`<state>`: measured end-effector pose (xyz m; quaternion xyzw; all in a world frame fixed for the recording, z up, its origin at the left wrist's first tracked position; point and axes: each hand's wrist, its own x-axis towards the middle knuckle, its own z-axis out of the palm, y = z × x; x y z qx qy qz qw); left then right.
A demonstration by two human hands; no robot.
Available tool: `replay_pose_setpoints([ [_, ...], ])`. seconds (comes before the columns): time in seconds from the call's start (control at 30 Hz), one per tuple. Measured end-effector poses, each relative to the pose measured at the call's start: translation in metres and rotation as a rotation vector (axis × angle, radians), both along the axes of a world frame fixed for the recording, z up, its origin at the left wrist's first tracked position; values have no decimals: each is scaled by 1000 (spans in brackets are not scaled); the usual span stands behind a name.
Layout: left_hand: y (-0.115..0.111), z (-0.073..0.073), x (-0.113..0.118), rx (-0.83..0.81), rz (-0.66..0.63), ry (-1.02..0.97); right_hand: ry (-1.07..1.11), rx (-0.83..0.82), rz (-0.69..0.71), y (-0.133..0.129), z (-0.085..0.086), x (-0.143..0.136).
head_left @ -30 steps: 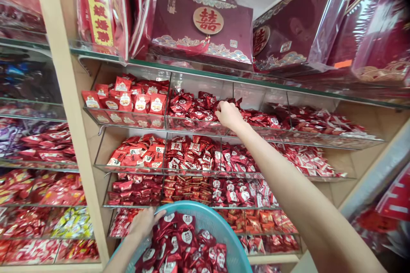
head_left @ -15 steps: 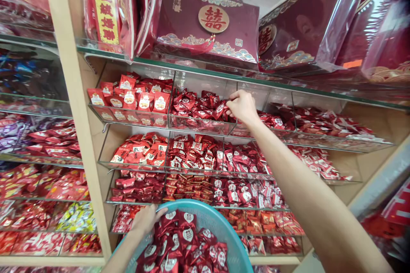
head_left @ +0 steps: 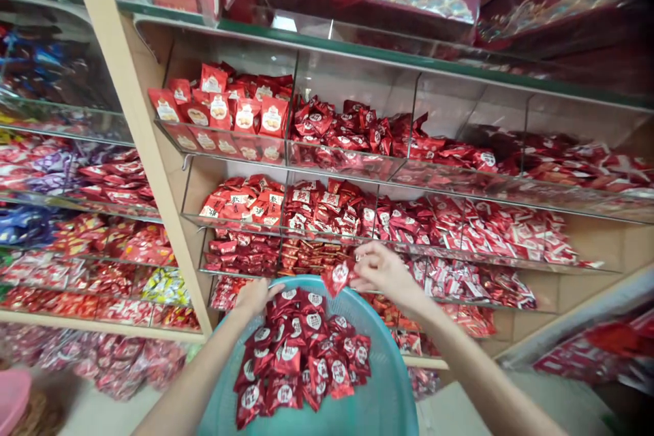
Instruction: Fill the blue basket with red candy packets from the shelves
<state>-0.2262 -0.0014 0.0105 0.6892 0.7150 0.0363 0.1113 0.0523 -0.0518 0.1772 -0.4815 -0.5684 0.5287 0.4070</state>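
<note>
Transfer step, I judge: my right hand (head_left: pixel 385 276) pinches a packet (head_left: pixel 338 278) at the far rim of the basket (head_left: pixel 391 371); contact there is unclear. My left hand (head_left: pixel 251 298) clasps the basket's far-left rim. Release would call for clearing the rim inward.

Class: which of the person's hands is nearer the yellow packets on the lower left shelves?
The left. The left hand, holding the rim of the blue basket, is right of the yellow packets; the right hand, holding a red packet, is farther right.
</note>
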Motion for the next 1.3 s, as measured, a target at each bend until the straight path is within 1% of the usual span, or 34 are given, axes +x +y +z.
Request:
replay_pose_setpoints([
  [0.07, 0, -1, 0, 2, -4, 4, 10, -163, 41, -8, -44, -4],
  [0.13, 1, -2, 0, 5, -6, 3, 3, -293, 61, -18, -78, -8],
  [0.2, 1, -3, 0, 9, -8, 0, 6, -382, 83, -28, -101, -13],
  [0.23, 1, -4, 0, 11, -8, -2, 16, -413, 96, -33, -109, -16],
  [0.3, 1, -4, 0, 13, -10, -3, 38, -454, 123, -41, -119, -24],
  [0.43, 1, -3, 1, 12, -11, 6, 54, -541, 182, -52, -127, -45],
  [0.6, 2, -4, 1, 1, 2, 6, 40, -654, 272, -60, -136, -84],
  [0.67, 1, -4, 1, 0, 0, 9, 35, -689, 277, -64, -143, -101],
  [0.77, 0, -1, 2, 1, -5, 14, 37, -728, 246, -68, -157, -123],
  [0.83, -1, 1, 2, -2, -7, 13, 43, -739, 210, -70, -166, -131],
  [0.9, -1, 3, 2, -16, -5, 8, 41, -746, 203, -72, -172, -134],
  [1.0, -1, 3, 2, -23, -5, 4, 14, -771, 267, -73, -177, -132],
  [1.13, 0, -1, 1, 7, -1, -6, 0, -777, 343, -75, -176, -128],
  [1.2, 0, -3, 0, 16, -3, -8, -23, -731, 391, -72, -171, -127],
  [1.27, 0, -5, -1, 21, -11, -2, -80, -622, 445, -66, -156, -125],
  [1.3, 1, -6, -2, 28, -17, 1, -110, -540, 467, -61, -144, -122],
])
